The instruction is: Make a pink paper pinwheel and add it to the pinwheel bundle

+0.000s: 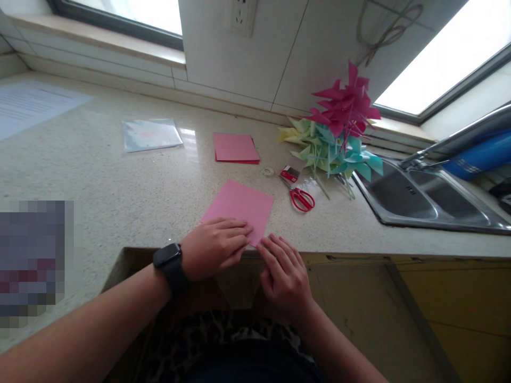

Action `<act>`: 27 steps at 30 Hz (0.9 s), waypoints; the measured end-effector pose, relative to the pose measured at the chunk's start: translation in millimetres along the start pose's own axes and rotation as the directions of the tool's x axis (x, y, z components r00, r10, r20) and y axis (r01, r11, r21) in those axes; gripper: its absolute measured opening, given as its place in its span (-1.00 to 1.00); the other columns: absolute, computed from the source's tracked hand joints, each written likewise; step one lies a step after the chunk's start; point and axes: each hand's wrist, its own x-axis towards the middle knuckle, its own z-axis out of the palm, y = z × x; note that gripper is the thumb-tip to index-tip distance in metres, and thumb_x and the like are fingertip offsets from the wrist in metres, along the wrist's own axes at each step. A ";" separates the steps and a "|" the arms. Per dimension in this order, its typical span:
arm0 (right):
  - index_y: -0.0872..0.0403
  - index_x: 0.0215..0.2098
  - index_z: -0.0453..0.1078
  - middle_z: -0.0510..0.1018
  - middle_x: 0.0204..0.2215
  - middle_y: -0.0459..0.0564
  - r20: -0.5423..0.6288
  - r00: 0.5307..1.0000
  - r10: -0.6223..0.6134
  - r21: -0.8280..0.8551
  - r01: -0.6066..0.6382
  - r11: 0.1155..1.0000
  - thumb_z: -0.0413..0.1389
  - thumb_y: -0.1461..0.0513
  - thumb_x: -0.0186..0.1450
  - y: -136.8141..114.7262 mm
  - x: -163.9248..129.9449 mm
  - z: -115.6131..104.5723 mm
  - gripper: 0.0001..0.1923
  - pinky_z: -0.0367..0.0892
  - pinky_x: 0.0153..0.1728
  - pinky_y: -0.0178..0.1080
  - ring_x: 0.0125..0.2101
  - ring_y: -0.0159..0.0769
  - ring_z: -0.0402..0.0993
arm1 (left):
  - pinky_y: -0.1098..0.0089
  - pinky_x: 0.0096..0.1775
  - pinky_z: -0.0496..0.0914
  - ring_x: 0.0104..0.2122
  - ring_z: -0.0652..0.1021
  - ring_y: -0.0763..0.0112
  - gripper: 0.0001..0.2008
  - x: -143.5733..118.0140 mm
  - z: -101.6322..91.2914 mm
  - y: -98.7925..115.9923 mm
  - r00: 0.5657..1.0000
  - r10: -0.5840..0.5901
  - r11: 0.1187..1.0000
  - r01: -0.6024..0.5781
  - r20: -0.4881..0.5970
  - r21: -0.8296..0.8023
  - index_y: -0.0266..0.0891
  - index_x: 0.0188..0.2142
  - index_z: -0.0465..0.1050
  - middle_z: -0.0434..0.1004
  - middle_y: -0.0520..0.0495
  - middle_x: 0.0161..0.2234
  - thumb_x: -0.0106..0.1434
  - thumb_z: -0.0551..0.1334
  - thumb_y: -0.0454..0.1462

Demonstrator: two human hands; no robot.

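A pink square of paper [241,206] lies on the speckled countertop [120,186] near its front edge. My left hand [215,246], with a black watch on the wrist, rests flat on the sheet's near left corner. My right hand [284,272] sits just right of it, fingertips touching the sheet's near corner at the counter's edge. Neither hand lifts the paper off the counter.
A stack of pink paper [235,147] and a clear packet [150,134] lie further back. Red scissors [299,196], a tape roll [268,171] and a small red box [289,173] lie right. Paper pinwheels [339,127] stand by the steel sink [427,199].
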 end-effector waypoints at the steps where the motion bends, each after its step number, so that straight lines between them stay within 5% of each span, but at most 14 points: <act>1: 0.19 0.18 0.38 0.49 0.13 0.18 0.000 1.000 -0.006 0.001 0.006 1.000 0.04 0.41 0.24 0.4 -0.7 -0.2 -0.48 0.28 0.22 0.13 0.23 -0.01 0.30 | 0.14 0.14 0.40 0.11 0.52 0.20 -0.75 0.0 0.3 -0.1 1.000 0.001 1.000 -0.001 -0.001 0.000 -0.24 -0.03 0.51 0.54 -0.12 0.12 0.41 0.12 -0.26; 27: 0.16 0.20 0.37 0.49 0.13 0.16 0.012 1.000 0.000 -0.075 0.001 0.997 0.04 0.39 0.26 -3.0 0.6 2.3 -0.47 0.29 0.21 0.14 0.22 0.01 0.31 | 0.13 0.14 0.41 0.12 0.52 0.19 -0.75 0.0 1.1 -0.5 1.000 0.008 1.000 -0.008 -0.012 0.000 -0.24 -0.01 0.51 0.54 -0.12 0.12 0.41 0.13 -0.26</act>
